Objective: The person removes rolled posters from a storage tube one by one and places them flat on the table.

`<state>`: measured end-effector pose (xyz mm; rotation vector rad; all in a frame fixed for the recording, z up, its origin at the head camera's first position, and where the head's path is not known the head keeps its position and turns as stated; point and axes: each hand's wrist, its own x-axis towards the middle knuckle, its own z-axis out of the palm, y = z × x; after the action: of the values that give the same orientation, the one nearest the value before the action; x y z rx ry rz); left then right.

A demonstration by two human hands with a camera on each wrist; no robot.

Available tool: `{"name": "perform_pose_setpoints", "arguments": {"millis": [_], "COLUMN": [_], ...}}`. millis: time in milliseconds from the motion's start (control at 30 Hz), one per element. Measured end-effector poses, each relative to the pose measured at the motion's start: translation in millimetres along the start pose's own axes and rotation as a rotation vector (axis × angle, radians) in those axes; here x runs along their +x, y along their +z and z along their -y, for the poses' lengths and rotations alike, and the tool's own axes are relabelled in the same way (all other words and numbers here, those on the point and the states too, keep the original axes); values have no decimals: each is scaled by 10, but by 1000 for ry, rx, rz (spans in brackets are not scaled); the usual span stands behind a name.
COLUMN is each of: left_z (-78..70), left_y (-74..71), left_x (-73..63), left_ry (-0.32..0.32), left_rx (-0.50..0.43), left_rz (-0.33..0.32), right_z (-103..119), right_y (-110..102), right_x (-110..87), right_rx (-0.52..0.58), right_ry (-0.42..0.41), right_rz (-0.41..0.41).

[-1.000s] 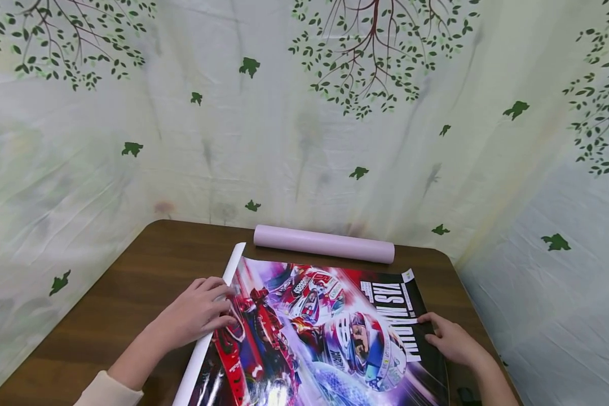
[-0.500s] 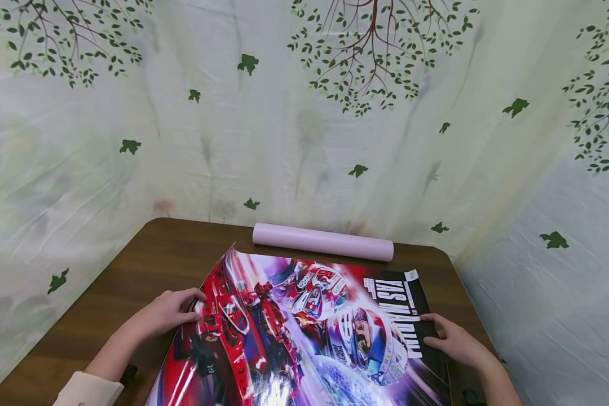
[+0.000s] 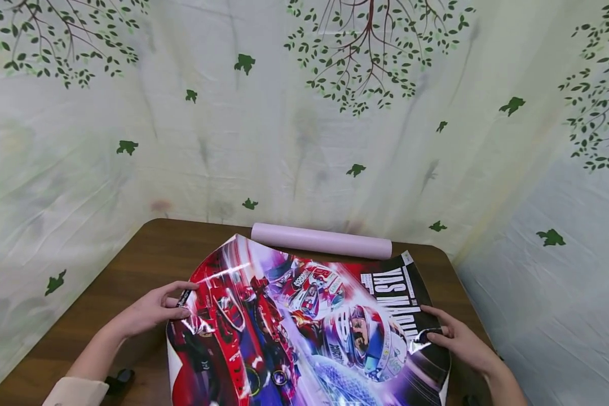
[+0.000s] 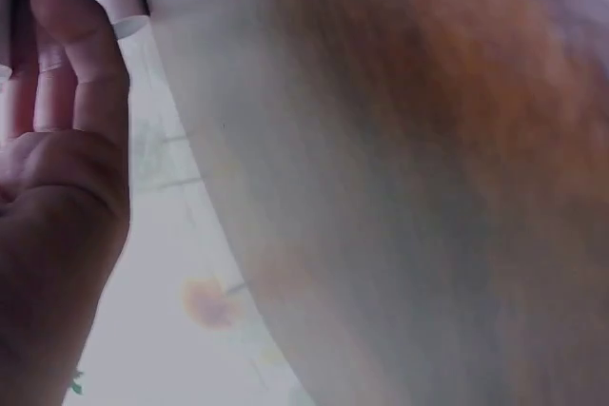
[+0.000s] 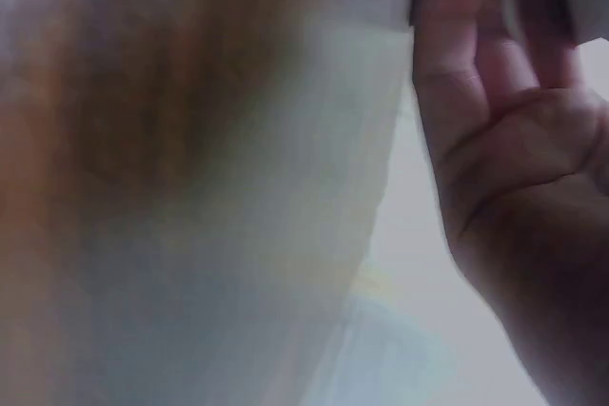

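Note:
A glossy poster [image 3: 355, 344] with red racing cars, a helmeted driver and a black lettered strip spreads across the front of the table. My left hand [image 3: 154, 307] pinches its left edge between thumb and fingers. On the opposite side my right hand [image 3: 459, 341] grips the right edge, which creases and curls at the fingertips. The sheet bows between both hands, and its far corners tip upward. In the left wrist view, the left palm [image 4: 62, 168] shows beside the table; the right palm [image 5: 523, 168] appears likewise in the right wrist view.
A pale lilac tube [image 3: 322, 241] lies along the back of the brown wooden table [image 3: 127, 282]. Cloth printed with leaves and branches [image 3: 304, 141] hangs behind and on both sides. A small black object [image 3: 120, 381] shows below the left cuff [image 3: 76, 391].
My left hand moved left, unrolling the curled left edge so its white back turned under. Both side edges then came up, and the poster now bows; the right edge has creased under my fingers.

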<state>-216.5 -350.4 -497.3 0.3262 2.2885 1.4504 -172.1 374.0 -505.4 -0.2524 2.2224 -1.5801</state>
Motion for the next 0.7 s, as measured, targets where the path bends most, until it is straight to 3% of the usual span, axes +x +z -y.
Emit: {"name": "perform_pose_setpoints", "arguments": {"millis": [100, 200, 300, 433, 533, 600, 700], "left_z": [-8, -18, -70, -242, -410, -516, -635], "left_y": [-38, -64, -65, -64, -90, -113, -125], "left_x": [-73, -157, -245, -376, -497, -582, -684], "left_ry": [5, 22, 71, 167, 240, 264, 268], "left_rx": [-41, -118, -188, -229, -195, -118, 32], "left_rz": [-31, -56, -81, -134, -203, -279, -421], "right_z": [-19, -46, -64, -38, 32, 91, 188], "right_y": [-26, -46, -52, -13, 64, 125, 211], "right_x": [-30, -49, -59, -83, -114, -131, -140], "right_rx": [111, 248, 336, 379, 448, 510, 500], "right_ry": [-10, -79, -191, -342, -427, -461, -481], "right_rz": [-13, -7, -19, -105, -175, -228, -386]}}
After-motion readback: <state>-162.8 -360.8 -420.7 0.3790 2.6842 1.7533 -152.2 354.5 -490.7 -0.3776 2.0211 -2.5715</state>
